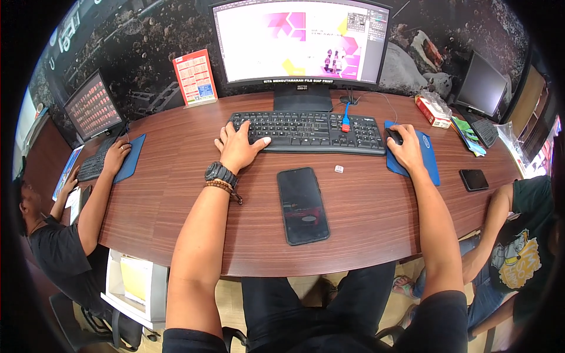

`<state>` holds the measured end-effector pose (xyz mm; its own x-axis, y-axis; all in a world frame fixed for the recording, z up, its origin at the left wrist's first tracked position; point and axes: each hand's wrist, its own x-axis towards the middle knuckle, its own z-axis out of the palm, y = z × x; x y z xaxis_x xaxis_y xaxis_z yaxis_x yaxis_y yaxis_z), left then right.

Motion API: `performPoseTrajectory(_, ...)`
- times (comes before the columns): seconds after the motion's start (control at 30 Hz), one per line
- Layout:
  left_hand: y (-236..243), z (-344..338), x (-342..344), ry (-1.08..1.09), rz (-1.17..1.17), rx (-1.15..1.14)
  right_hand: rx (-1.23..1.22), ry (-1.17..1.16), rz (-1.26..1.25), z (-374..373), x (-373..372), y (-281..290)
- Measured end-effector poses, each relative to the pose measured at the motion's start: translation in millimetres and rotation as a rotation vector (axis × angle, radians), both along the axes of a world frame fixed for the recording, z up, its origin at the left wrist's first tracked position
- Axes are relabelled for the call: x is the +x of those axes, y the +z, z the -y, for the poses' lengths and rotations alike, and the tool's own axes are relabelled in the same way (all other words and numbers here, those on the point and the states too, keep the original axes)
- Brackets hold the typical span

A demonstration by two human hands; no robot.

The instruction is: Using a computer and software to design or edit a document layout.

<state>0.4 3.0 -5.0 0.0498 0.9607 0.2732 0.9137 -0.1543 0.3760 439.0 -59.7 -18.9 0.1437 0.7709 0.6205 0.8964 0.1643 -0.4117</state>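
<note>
Left hand (240, 147) is resting on the keyboard (306, 126), grip spread apart, right hand (406, 147) is clasping the mouse (395, 137) on the bench (371, 223), and the monitor (253, 53) is displaying placed shapes, apparently mid-edit, remaining work being unclear.

Our long black keyboard (303, 130) with pale-marked keys, lying flat across the bench (365, 217), our dark mouse (395, 136) just beside its right end, resting on a blue mat (432, 159), partly hidden under our right hand (407, 147)
</note>
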Motion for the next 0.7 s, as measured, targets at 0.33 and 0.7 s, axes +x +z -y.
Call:
performPoseTrajectory(0.33,1.3,0.9,0.4,0.006,0.002,-0.005,-0.003,-0.005,0.006,0.7,-0.6,-0.2)
performPoseTrajectory(0.7,2.0,1.8,0.6,-0.007,0.008,-0.009,0.027,0.034,-0.003,0.0,3.0,-1.3)
